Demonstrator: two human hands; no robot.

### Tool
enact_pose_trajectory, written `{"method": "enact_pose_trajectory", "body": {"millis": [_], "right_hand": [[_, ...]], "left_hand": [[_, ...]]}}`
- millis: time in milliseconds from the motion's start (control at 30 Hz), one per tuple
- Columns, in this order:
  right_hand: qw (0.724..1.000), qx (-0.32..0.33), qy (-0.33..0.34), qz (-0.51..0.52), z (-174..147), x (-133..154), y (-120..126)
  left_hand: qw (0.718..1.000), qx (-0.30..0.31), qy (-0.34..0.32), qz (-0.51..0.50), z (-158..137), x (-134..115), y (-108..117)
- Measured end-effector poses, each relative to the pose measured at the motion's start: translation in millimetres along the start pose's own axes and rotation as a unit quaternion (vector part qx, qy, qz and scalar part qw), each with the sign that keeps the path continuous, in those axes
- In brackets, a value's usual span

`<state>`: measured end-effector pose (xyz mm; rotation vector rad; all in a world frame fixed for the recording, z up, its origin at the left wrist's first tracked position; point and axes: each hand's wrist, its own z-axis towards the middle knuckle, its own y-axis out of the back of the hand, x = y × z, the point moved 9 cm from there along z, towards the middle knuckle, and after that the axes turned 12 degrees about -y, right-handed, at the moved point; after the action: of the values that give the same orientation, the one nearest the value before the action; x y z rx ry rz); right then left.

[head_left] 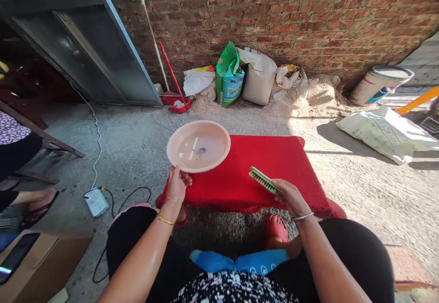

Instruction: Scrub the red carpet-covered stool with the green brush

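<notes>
A pale pink plastic basin (174,160) is at the left end of the bench, which has a red plush cover (267,152). Shallow water with a dark clump shows inside it. My left hand (176,188) grips the near rim, thumb on top and the other fingers curled below. In my right hand (290,195) is a green brush (262,178) with dark bristles, pinched at one end and held over the red cover. The brush is apart from the basin.
A power strip (96,202) with cables lies on the floor at left, near a cardboard box (44,266) and a seated person's foot (39,202). By the brick wall stand a red dustpan (180,106), a green sack (229,77), a white sack (259,81) and a bucket (380,86).
</notes>
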<state>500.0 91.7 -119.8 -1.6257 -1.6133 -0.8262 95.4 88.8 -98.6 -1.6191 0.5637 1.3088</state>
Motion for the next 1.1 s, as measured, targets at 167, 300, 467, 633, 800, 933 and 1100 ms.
{"method": "enact_pose_trajectory", "body": {"millis": [167, 300, 467, 633, 800, 933, 1100], "right_hand": [[0.99, 0.052, 0.032, -0.124, -9.1, 11.3, -8.4], [0.952, 0.13, 0.06, -0.27, -24.2, 10.7, -31.0], [0.91, 0.227, 0.09, -0.335, -42.4, 9.0, -65.7], [0.905, 0.289, 0.058, -0.306, -49.7, 9.0, -71.5], [0.89, 0.355, 0.043, -0.283, -59.2, -1.0, -73.8], [0.906, 0.273, 0.123, -0.299, -38.7, 12.3, -49.9], [0.933, -0.183, 0.115, -0.286, 5.8, 42.0, 82.8]], "left_hand": [[0.994, 0.024, 0.014, 0.105, -47.2, 9.5, -1.0], [0.975, 0.13, 0.019, 0.181, -94.6, 22.2, -38.4], [0.865, 0.418, -0.053, 0.273, -147.5, 17.9, -128.1], [0.776, 0.527, -0.022, 0.345, -180.1, 28.7, -154.0], [0.768, 0.509, -0.027, 0.389, -195.6, 34.8, -144.6], [0.772, 0.431, -0.068, 0.462, -179.3, 27.1, -123.7], [0.804, 0.182, -0.104, 0.557, -123.0, -14.3, -46.9]]}}
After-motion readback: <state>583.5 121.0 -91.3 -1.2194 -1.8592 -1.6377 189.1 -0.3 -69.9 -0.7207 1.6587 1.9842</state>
